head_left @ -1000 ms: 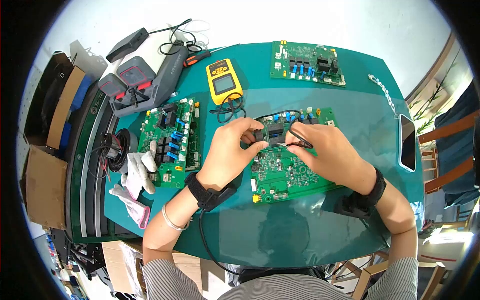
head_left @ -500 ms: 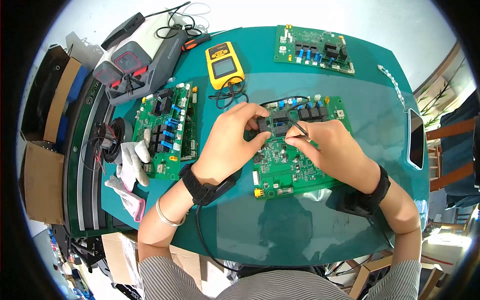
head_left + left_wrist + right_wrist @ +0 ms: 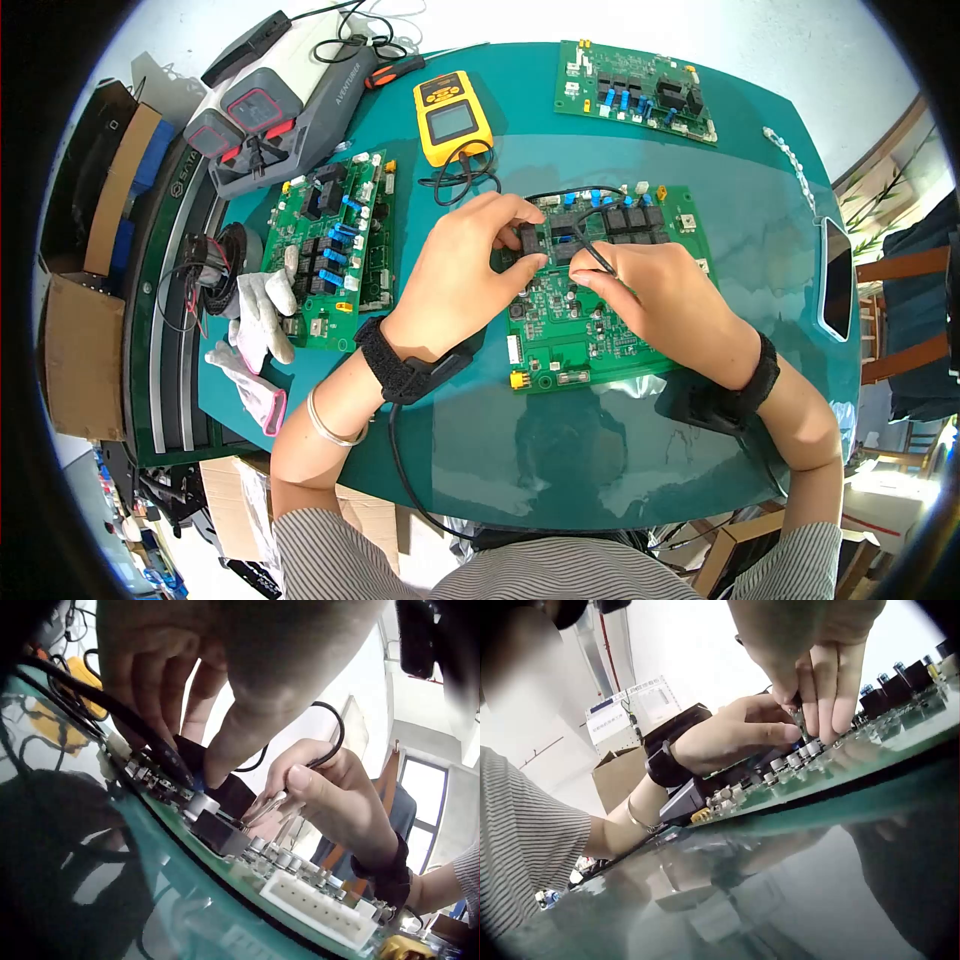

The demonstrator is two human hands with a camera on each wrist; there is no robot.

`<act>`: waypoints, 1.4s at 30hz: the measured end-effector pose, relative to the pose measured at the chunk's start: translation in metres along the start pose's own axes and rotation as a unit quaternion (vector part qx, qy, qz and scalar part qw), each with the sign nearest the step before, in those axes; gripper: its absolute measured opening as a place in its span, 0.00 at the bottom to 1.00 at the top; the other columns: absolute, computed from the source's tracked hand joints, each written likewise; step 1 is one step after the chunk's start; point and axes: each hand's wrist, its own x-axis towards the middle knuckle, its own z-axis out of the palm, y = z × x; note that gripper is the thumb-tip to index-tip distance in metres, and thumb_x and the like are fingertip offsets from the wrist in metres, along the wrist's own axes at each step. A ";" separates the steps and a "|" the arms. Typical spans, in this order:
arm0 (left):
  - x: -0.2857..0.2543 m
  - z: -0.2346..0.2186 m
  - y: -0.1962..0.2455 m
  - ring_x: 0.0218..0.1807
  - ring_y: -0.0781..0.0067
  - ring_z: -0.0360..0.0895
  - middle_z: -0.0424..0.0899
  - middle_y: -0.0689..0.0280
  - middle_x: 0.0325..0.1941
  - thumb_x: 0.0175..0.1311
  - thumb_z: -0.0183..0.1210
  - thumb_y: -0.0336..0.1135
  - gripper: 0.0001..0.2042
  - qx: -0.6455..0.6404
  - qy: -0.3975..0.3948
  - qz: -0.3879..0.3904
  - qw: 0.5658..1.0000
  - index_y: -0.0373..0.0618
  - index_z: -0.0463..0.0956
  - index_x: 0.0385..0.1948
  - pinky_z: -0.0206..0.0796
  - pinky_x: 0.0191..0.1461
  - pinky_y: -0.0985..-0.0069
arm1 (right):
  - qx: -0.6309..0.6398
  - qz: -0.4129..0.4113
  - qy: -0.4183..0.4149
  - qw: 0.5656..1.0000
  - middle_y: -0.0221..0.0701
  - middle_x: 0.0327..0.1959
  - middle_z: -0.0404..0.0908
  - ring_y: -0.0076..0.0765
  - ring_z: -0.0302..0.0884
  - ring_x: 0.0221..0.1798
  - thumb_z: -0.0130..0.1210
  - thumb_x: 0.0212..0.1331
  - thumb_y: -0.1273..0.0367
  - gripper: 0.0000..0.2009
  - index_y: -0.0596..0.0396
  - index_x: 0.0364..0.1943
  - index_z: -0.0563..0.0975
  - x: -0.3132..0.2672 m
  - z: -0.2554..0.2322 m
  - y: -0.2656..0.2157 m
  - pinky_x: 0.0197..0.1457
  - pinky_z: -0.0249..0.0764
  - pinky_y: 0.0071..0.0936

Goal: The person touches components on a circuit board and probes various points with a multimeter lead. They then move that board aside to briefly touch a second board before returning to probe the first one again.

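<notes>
Working surface: round teal glass-topped table (image 3: 620, 470), glossy, reflecting both forearms.
Central item: green rectangular printed circuit board (image 3: 590, 340) with black relays and blue capacitors, flat on the table directly before the person, under both hands.
Left hand (image 3: 455, 285): palm down, wrist bent inward over the board's left edge; thumb and forefinger curled, pinching a black probe (image 3: 527, 238) pressed down among the black relays; remaining fingers loosely tucked.
Left wrist: black strap, with a silver bangle (image 3: 325, 425) further up the bare forearm.
Right hand (image 3: 665, 300): resting on the board's right half, knuckles up; thumb and fingers closed narrowly, pen-style, round a thin black test probe (image 3: 597, 258); metal tip touching the board beside small silver capacitors in the left-wrist view (image 3: 259, 814).
Right wrist: black strap, forearm angled in from lower right, striped sleeve at the elbow.
Lead: black cable (image 3: 560, 195) looping from the probes over the board's far edge.
Meter: yellow handheld multimeter (image 3: 452, 118) with grey screen, beyond the left hand, near the board but apart.
Left of the hands: second green circuit board (image 3: 330, 250), white work gloves (image 3: 262, 325) at its near left corner.
Far edge: third green circuit board (image 3: 635, 90).
Far left: grey-and-red tool case (image 3: 270, 120).
Right edge: dark smartphone (image 3: 838, 278), screen up.
</notes>
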 end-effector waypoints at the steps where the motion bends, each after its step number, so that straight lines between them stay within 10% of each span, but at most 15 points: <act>1: 0.000 -0.002 0.001 0.38 0.66 0.84 0.83 0.60 0.40 0.54 0.71 0.23 0.17 0.010 -0.012 -0.016 1.000 0.39 0.80 0.46 0.77 0.46 0.71 | 0.000 -0.002 0.005 1.000 0.44 0.25 0.79 0.56 0.81 0.30 0.58 0.71 0.66 0.09 0.59 0.40 0.78 0.000 0.001 0.001 0.32 0.74 0.46; 42: 0.000 0.000 -0.005 0.46 0.52 0.85 0.88 0.54 0.41 0.55 0.71 0.26 0.16 0.019 0.025 0.003 1.000 0.40 0.81 0.46 0.76 0.51 0.62 | -0.005 0.010 0.030 0.999 0.43 0.24 0.80 0.54 0.80 0.28 0.59 0.70 0.64 0.10 0.57 0.39 0.80 0.003 -0.009 0.009 0.32 0.74 0.45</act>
